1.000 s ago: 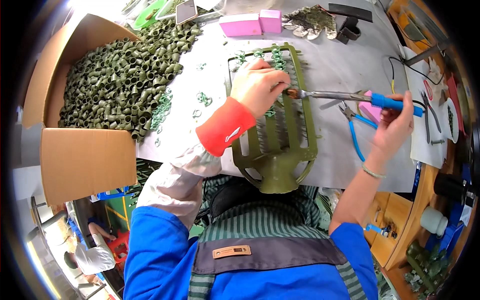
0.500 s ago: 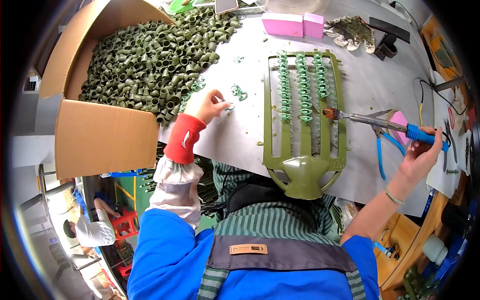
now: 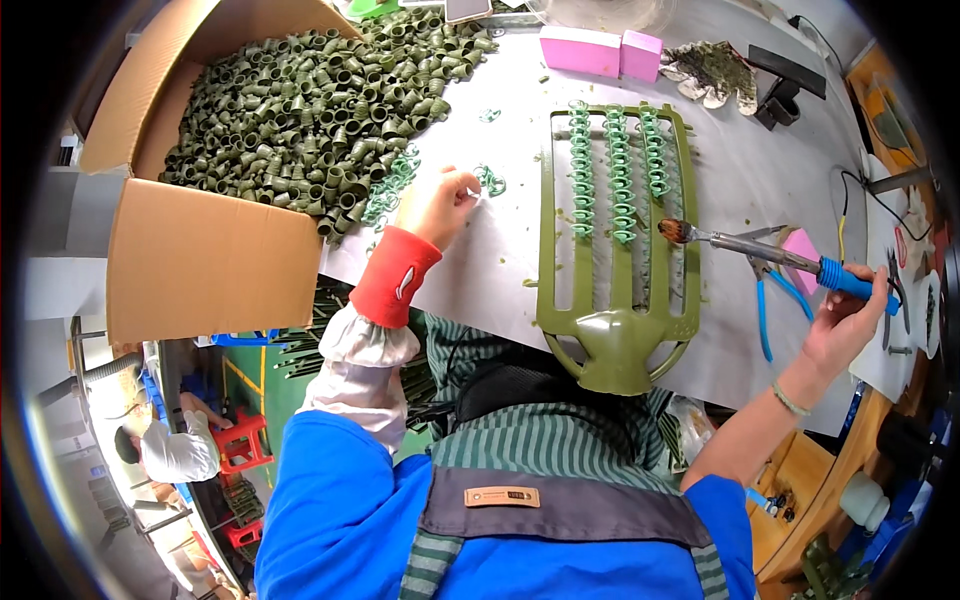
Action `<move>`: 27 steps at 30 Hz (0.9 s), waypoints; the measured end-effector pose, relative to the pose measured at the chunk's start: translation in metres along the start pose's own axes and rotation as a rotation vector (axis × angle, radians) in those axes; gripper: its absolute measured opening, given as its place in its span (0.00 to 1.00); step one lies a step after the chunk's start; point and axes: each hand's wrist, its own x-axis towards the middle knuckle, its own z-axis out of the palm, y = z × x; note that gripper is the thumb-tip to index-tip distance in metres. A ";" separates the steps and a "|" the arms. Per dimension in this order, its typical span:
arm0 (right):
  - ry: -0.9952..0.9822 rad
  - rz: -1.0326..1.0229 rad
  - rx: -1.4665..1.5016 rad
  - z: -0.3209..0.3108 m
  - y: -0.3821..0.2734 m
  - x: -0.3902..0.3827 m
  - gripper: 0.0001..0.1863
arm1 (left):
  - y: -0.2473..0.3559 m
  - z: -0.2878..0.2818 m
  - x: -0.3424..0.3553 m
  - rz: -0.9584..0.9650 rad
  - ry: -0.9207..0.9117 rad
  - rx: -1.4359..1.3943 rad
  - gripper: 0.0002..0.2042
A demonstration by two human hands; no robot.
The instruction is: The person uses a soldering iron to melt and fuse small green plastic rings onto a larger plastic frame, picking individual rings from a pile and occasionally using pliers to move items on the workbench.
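Observation:
My right hand [image 3: 838, 325] is closed round the blue handle of a soldering iron [image 3: 765, 252], whose brown, scorched-looking tip points left. That tip is over the right-hand bars of an olive-green slotted plastic frame [image 3: 615, 345]. Three rows of light green plastic rings [image 3: 621, 180] stand along the frame's bars, the rightmost row shorter. My left hand [image 3: 438, 207], in a red cuff, has its thumb and fingers pinched together. Whatever is in that pinch is hidden. Beside its fingertips lies a small cluster of loose green rings [image 3: 490, 181], and more rings [image 3: 390, 190] lie left of the hand.
A cardboard box [image 3: 210, 260] on its side spills a heap of olive-green plastic sleeves [image 3: 300, 120]. Pink blocks [image 3: 580, 52], a stained glove [image 3: 712, 72] and a black stand [image 3: 778, 100] are at the back. Blue-handled pliers [image 3: 765, 300] lie right. Someone sits at far left.
My left hand has moved right and slightly away from me, toward the loose ring cluster. The iron stays over the frame; the whole view has shifted slightly.

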 end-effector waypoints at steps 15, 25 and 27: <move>0.033 -0.019 0.006 -0.002 -0.004 -0.001 0.15 | -0.007 0.002 0.002 -0.050 -0.327 -0.314 0.13; 0.027 -0.041 -0.037 0.001 -0.003 -0.003 0.17 | 0.078 -0.021 0.010 0.050 -0.069 -0.677 0.06; 0.016 -0.051 -0.024 0.002 -0.002 -0.002 0.18 | 0.117 -0.018 0.018 0.197 -0.058 -0.653 0.07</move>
